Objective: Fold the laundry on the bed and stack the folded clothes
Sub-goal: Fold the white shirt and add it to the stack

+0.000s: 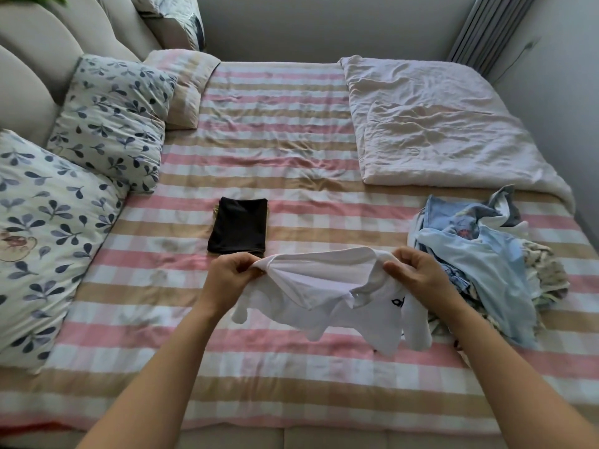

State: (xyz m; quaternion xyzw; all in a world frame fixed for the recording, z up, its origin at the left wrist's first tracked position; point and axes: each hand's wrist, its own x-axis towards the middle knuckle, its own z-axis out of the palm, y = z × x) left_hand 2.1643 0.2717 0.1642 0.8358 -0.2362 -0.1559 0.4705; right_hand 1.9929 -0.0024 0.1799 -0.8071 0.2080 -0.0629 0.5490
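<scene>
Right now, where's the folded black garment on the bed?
In the head view, the folded black garment lies flat mid-bed on the striped sheet, just beyond the left hand and left of the unfolded clothes pile.

A white shirt point(327, 296) bearing a small black print hangs above a bedsheet point(275, 131) striped pink, tan and white. A black folded garment point(238, 226) lies there, beside a pale blue clothes pile point(486, 264), cream pillows point(110, 121) with navy leaves, and an off-white quilt point(437, 124).
</scene>
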